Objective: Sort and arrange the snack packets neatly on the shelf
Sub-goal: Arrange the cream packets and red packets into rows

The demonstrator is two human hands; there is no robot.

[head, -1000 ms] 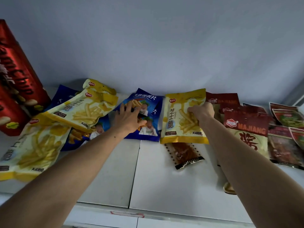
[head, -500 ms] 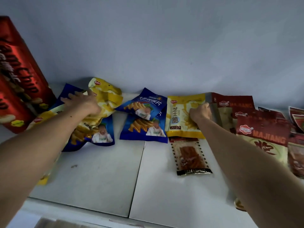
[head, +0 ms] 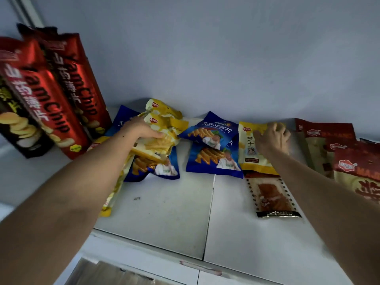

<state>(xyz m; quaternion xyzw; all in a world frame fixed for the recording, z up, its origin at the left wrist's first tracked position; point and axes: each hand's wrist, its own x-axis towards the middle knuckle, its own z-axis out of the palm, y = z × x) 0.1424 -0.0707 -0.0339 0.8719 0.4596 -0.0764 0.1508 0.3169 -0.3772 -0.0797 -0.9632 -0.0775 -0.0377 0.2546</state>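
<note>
**Two hands on snack packets at the back of a white shelf**

Both bare forearms are extended forward from the lower corners of the view toward the rear wall. The left hand is laid palm-down on a heap of yellow packets, with the fingers curled over the crumpled upper packet; whether the packet is actually gripped cannot be told. The right hand is motion-blurred and rests on the upper part of a single yellow packet, with the fingers bent; its grip cannot be told either.

The single yellow packet is laid flat on the shelf, with its long axis running front to back and its printed top toward the wall. Two blue packets are overlapped just left of it, between the two hands; the upper one is tilted, its top corner pointing to the wall. A further blue packet is partly buried under the yellow heap, beneath the left hand.

A clear-windowed packet of reddish strips is laid in front of the single yellow packet, under the right forearm, with its long axis front to back. Red-topped packets are stacked to the right of the right hand. Tall red Yam Chip boxes are leaned upright at the far left, well apart from the right hand.
</note>
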